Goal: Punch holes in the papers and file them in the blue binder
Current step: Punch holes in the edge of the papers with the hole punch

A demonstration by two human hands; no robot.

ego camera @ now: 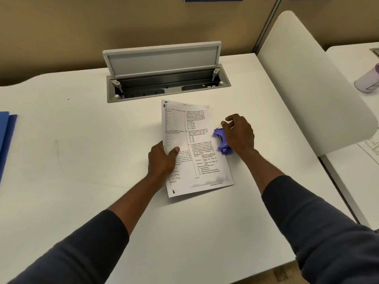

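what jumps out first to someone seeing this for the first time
Printed papers lie at the centre of the white desk, the left hand pinching their left edge. The right hand grips a purple hole punch at their right edge. A blue binder lies at the far left.

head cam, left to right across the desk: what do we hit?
blue binder → left hand gripping the papers' left edge → papers → purple hole punch at their right edge → right hand holding it → cup, far right
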